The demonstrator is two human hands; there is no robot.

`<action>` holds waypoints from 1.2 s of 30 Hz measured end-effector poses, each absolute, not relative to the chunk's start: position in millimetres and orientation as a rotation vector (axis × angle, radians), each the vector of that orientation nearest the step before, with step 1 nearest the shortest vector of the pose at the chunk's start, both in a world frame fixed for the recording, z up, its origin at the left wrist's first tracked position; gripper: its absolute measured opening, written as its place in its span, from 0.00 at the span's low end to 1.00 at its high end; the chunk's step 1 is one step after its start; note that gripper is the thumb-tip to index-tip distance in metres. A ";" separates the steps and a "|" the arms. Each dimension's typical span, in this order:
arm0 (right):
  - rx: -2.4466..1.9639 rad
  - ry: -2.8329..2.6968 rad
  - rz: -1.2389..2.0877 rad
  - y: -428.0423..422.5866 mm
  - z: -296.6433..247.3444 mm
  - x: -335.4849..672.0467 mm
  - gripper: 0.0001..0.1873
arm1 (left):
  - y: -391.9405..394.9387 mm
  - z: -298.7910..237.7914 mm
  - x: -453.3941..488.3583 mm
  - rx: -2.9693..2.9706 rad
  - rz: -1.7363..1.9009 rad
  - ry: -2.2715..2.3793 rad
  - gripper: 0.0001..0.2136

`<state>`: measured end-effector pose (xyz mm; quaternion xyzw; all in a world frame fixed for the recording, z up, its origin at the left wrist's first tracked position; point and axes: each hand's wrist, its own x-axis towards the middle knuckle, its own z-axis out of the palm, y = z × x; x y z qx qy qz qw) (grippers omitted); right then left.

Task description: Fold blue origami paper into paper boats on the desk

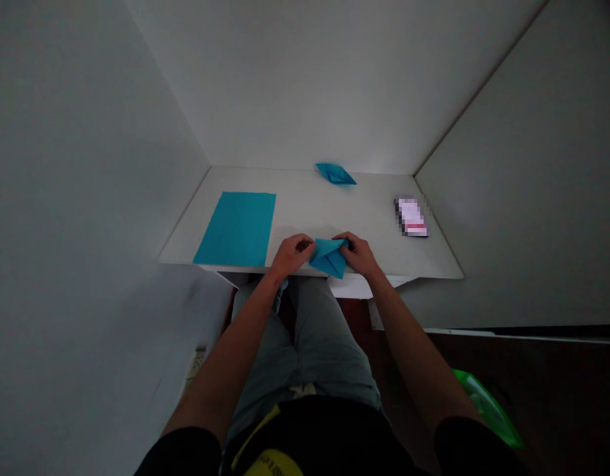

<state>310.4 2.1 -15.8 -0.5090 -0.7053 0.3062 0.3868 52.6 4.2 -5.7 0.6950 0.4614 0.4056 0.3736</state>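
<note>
A partly folded piece of blue paper is held up between my hands near the front edge of the white desk. My left hand has thumb and fingertips closed at the paper's left corner. My right hand grips its right side, with the thumb on the near face and the fingers behind, partly hidden. Creases and overlapping flaps show on the paper's near face. Farther back, against the wall, lies a folded blue paper boat.
A flat sheet of blue paper lies at the desk's left. A phone with a lit, blurred screen lies at the right. Walls enclose the desk at the back and sides. A bright green object is on the dark floor, lower right.
</note>
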 end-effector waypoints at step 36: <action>-1.313 -1.820 0.771 1.5 -13.8 309.5 0.15 | 4.9 -10.7 50.5 1.736 1.028 1.145 0.06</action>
